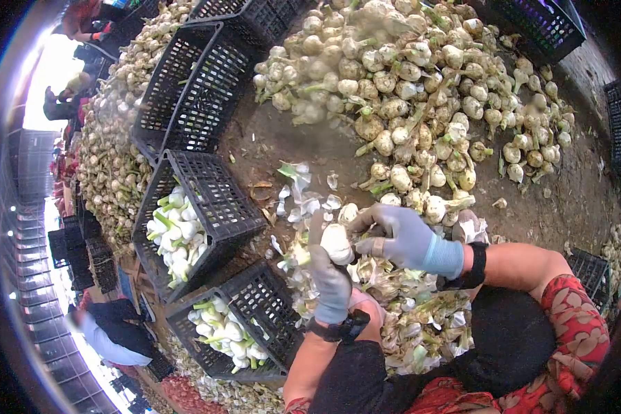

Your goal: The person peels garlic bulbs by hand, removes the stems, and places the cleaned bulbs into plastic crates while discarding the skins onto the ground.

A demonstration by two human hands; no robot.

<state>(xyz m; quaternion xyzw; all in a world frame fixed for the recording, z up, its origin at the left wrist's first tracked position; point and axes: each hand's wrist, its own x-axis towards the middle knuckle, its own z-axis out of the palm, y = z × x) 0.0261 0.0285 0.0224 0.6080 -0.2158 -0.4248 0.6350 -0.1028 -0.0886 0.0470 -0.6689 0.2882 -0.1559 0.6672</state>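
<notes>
A whitish garlic bulb (337,243) sits between my gloved hands, near the middle of the view. My left hand (330,276), in a grey glove, is wrapped round the bulb from below and the left side. From the right, my right hand (392,236), in a blue-grey glove, has its fingers bent, with the fingertips at the bulb's edge. Whether those fingertips pinch a bit of skin is too small to tell. Under both hands lies a heap of peeled garlic skins (400,303).
A large pile of unpeeled garlic (421,90) spreads beyond my hands. Black crates (236,207) of cleaned white bulbs (179,231) stand at the left, with another crate (259,314) nearer. More black crates (203,90) are farther off. People (117,331) are at the far left.
</notes>
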